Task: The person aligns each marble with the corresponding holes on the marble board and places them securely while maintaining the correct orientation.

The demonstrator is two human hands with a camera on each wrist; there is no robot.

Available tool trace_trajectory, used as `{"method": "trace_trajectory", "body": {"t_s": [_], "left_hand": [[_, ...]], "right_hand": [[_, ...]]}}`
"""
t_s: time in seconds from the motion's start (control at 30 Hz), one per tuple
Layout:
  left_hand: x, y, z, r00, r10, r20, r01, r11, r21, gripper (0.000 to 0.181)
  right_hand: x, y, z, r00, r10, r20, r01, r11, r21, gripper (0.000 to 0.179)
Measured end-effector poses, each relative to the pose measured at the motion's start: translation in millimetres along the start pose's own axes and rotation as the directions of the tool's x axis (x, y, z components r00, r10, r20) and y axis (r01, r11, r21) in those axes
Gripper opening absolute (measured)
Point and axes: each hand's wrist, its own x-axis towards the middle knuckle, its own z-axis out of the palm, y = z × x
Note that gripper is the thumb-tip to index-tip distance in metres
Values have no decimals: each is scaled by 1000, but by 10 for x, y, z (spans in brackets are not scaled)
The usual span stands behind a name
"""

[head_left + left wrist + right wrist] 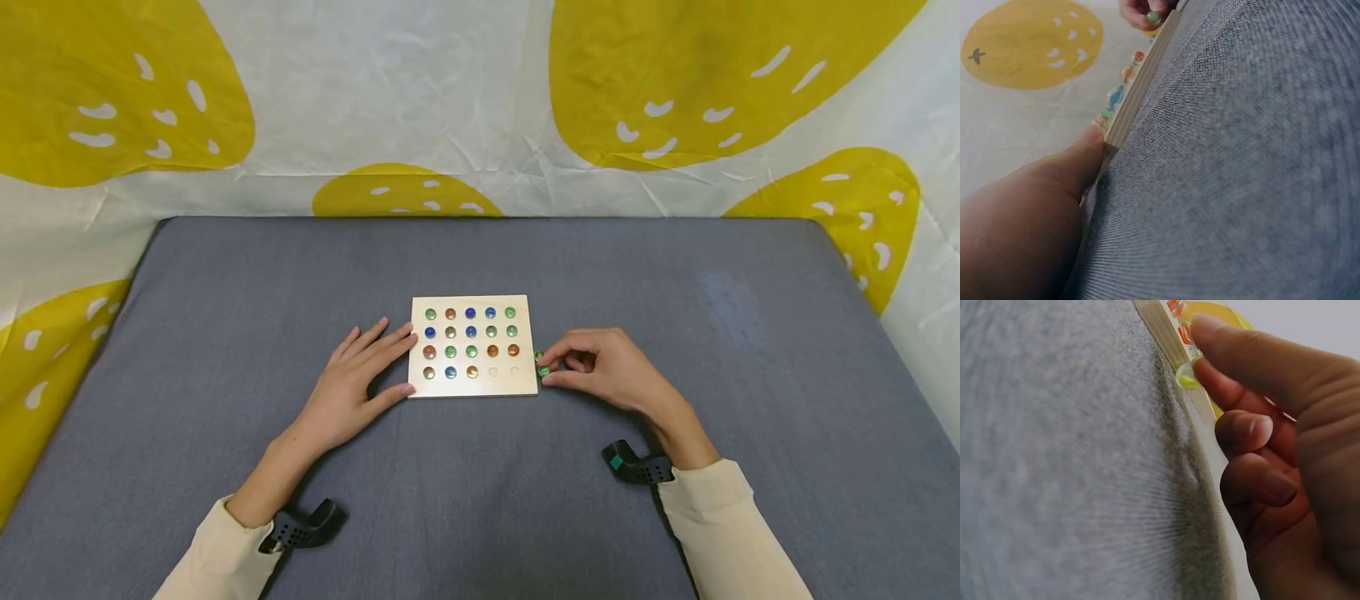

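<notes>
A pale wooden board (474, 387) lies flat on the cloth, with rows of coloured glass marbles in its hollows; two hollows at its near right corner hold none. My left hand (350, 385) is spread along the left edge, fingertips and thumb touching the board. In the left wrist view the thumb (1079, 159) rests against the board's corner. Beside the right edge, my right hand (607, 367) pinches a green marble (543, 372) between thumb and index finger. Another greenish marble (538, 356) shows by the index fingertip. The right hand's other fingers are curled in.
Grey cloth (450, 500) covers the table around the board. Behind it hangs a white curtain (397, 92) with yellow shapes. A black wrist device (307, 525) sits at the left wrist, and a similar black device (637, 465) at the right.
</notes>
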Motion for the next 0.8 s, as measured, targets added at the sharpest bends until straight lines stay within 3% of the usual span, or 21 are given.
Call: {"method": "trace_trajectory", "body": {"t_s": [0.37, 0.67, 0.8], "left_hand": [[2, 1, -1, 1000, -2, -2, 2, 1000, 5, 64], [4, 4, -2, 1000, 1, -4, -1, 1000, -1, 64], [3, 5, 0, 1000, -2, 1, 2, 1000, -2, 65]], "right_hand": [[18, -68, 3, 999, 6, -41, -5, 1000, 30, 18], [64, -469, -5, 998, -27, -59, 30, 999, 36, 17], [76, -482, 33, 997, -36, -69, 39, 999, 30, 17]]}}
